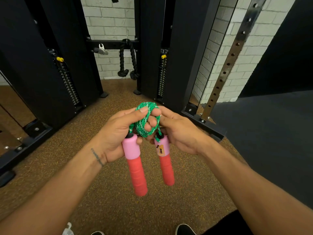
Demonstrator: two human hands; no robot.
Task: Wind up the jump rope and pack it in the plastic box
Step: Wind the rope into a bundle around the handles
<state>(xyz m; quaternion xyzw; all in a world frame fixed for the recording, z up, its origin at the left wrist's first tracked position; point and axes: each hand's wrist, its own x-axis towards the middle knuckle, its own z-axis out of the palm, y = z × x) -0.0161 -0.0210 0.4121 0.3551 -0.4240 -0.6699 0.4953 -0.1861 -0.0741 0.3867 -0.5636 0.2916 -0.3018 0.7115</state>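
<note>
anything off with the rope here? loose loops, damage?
Nothing stands out. The green cord is in a tight coil held by the left hand and right hand; both handles hang side by side below, intact. No loose loop trails down.

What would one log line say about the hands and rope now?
step: winding | left hand: grips green rope coil | right hand: pinches coil | handles: hang down

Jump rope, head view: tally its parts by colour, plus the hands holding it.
Green rope coil: 1
Pink-and-red handles: 2
Left hand, right hand: 2
Total: 5
</note>
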